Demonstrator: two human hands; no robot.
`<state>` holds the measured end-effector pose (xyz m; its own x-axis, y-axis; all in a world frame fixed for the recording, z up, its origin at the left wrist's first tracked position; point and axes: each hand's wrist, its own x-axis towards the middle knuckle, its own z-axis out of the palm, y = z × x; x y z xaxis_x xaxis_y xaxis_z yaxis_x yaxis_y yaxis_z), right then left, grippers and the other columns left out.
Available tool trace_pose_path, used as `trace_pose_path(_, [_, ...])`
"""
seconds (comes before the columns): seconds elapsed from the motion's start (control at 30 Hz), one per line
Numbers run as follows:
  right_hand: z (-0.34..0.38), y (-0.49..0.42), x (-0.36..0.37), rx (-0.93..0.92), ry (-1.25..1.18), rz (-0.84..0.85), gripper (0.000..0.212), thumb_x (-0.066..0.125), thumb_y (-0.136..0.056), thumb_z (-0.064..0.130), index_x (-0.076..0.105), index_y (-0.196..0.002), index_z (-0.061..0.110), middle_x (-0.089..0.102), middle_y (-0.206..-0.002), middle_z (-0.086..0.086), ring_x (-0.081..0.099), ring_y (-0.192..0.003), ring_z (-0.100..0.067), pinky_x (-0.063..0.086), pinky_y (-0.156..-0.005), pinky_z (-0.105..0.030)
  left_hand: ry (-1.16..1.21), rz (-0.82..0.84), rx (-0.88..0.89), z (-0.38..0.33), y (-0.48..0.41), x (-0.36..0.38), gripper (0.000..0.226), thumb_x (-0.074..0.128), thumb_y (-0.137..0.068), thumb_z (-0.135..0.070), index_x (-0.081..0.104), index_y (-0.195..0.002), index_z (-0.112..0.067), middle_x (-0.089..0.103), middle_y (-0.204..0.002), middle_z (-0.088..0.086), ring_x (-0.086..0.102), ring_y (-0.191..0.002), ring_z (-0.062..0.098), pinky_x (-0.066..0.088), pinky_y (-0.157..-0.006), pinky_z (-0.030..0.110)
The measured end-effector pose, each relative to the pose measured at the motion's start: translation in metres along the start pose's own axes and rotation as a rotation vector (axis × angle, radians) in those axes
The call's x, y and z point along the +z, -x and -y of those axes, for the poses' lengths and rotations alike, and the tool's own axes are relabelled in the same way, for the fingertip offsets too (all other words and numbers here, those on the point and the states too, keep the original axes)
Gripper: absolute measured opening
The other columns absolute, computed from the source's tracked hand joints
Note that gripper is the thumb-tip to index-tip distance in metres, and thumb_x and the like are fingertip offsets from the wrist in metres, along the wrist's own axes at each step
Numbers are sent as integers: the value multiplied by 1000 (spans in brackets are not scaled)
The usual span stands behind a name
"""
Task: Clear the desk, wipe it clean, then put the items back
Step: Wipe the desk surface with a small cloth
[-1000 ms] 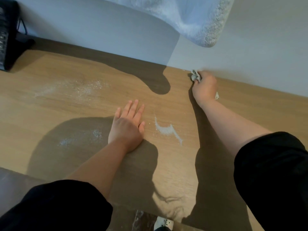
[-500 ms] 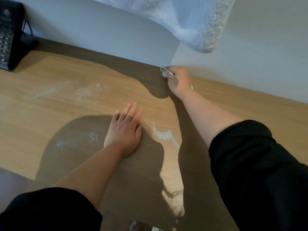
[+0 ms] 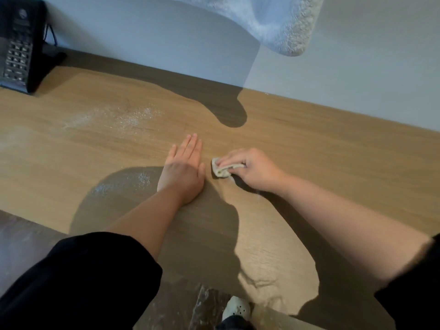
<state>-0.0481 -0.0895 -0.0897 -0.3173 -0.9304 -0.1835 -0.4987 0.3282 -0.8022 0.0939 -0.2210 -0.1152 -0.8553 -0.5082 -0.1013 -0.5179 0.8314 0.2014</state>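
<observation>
On a dusty wooden desk [image 3: 333, 148] against a pale wall [image 3: 357, 75], left hand [image 3: 183, 170] flat, fingers straight, right hand [image 3: 252, 169] gripping a cloth [image 3: 220, 169], black phone [image 3: 16, 44] far left

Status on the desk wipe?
Left hand flat on desk. Right hand grips cloth, pressed to desk beside it. Powder patches unwiped to the left. Phone at far-left corner.

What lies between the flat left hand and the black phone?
A scatter of white powder lies on the desk between the left hand and the phone; otherwise bare wood, per the head view.
</observation>
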Motion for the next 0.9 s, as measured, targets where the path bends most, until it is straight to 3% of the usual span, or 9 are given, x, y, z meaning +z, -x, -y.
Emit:
trace_pose_path(0.1, [10,12,-11,101,-84,-2,24,60,-91,5,72,-108,15,68,-110,6,59,-87,6,47,-81,-10,6,10,-11,-1,-1,-1,61,32,-103,-25,8,-156,-9,0,-165,4,-2,-151,14,-4,-122,35])
trace_pose_path(0.17, [8,7,-39,181,-199,-206,22,59,-93,12,70,-109,22,67,-101,13,58,-75,7,46,-66,-10,-18,33,-16,-2,-2,-1,61,30,-103,-27,5,-156,-10,-3,-165,3,-5,-151,14,-4,-122,35])
trace_pose_path(0.23, [-4,-2,-76,187,-238,-516,23,59,-93,8,70,-113,12,68,-104,4,60,-89,-4,45,-72,-13,-38,42,-25,-2,-3,-2,61,28,-103,-28,3,-156,-10,-5,-164,2,-6,-151,13,-5,-122,36])
trace_pose_path(0.3, [-25,-4,-95,245,-134,-651,28,58,-92,4,66,-119,4,64,-113,-1,57,-104,-11,40,-82,-13,-64,56,-31,-3,-4,-3,61,26,-104,-29,0,-156,-11,-8,-164,2,-8,-151,13,-4,-122,36])
trace_pose_path(0.37, [-45,1,-86,332,4,-573,30,56,-94,4,64,-123,5,62,-122,-2,56,-115,-16,37,-95,-17,-92,67,-32,-3,-5,-3,61,25,-104,-30,-2,-156,-11,-9,-164,2,-8,-151,14,-4,-122,36])
trace_pose_path(0.47, [-48,16,-46,251,121,-468,37,53,-92,-3,62,-125,12,55,-137,0,46,-131,-14,23,-113,-18,-123,69,-31,-3,-5,-3,62,23,-103,-30,-3,-156,-11,-9,-164,3,-8,-151,14,-2,-123,38])
trace_pose_path(0.63, [-24,41,6,72,152,-400,39,57,-85,-9,68,-118,10,62,-128,-3,52,-125,-15,17,-100,3,-115,77,-24,-4,-4,-5,62,23,-103,-31,-1,-156,-11,-8,-164,3,-8,-151,15,-1,-123,39])
trace_pose_path(0.77, [-12,38,-4,191,-41,-449,27,57,-92,2,69,-116,6,68,-118,-8,58,-102,-12,36,-81,-5,-117,68,-13,-4,-3,-3,63,25,-102,-31,0,-156,-11,-7,-164,4,-7,-151,16,0,-123,39])
trace_pose_path(0.9, [-33,32,-65,275,64,-790,29,55,-91,4,69,-115,7,69,-112,-11,62,-100,-22,43,-80,-24,-119,75,-2,-3,-3,-2,63,25,-102,-34,0,-156,-13,-8,-164,2,-8,-151,15,0,-123,41])
